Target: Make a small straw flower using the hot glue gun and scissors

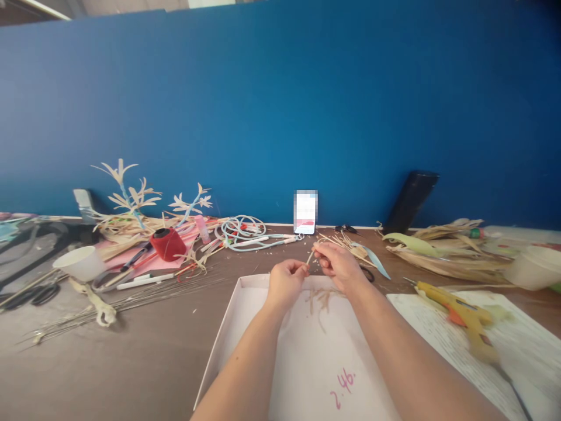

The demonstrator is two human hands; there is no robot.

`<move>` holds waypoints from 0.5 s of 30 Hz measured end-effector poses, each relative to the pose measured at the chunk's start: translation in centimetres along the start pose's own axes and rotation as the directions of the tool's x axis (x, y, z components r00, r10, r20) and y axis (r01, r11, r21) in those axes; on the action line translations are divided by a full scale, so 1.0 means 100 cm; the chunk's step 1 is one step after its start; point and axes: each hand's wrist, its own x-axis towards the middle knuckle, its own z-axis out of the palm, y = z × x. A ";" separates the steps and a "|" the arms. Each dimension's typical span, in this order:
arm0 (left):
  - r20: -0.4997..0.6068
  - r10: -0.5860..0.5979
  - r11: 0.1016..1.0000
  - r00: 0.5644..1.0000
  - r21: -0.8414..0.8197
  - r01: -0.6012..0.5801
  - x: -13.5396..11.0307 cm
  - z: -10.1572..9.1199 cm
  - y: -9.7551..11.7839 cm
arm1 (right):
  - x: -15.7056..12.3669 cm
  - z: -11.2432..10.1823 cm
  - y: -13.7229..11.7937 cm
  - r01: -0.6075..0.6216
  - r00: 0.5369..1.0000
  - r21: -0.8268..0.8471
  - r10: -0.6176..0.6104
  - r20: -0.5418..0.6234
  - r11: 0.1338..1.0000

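Note:
My left hand (286,279) and my right hand (336,264) meet above the far end of a shallow white box (245,316). Both are closed in a pinch on a thin pale straw strip (310,256) held between them. Shreds of the same dry fibre (322,299) lie in the box under my hands. More pale strips (339,241) are piled on the brown table just beyond my right hand.
A yellow glue gun (460,316) rests on white paper at right, near dried husks (442,248) and a white bowl (532,268). At left are a white cup (81,263), red thread spool (169,244), straw flowers (131,199), wires (131,301), scissors (30,292) and a coiled cable (243,231). A phone (305,211) leans on the blue wall.

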 end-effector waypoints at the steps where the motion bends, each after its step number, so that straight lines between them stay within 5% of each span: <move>1: -0.004 0.001 1.000 1.000 0.000 -0.001 0.000 0.000 0.000 | 0.000 0.000 0.000 0.000 1.000 -0.001 0.000 0.000 1.000; 15: -0.021 -0.001 1.000 1.000 0.011 0.001 0.000 0.000 0.000 | 0.000 -0.001 0.001 0.018 1.000 -0.005 -0.018 -0.009 1.000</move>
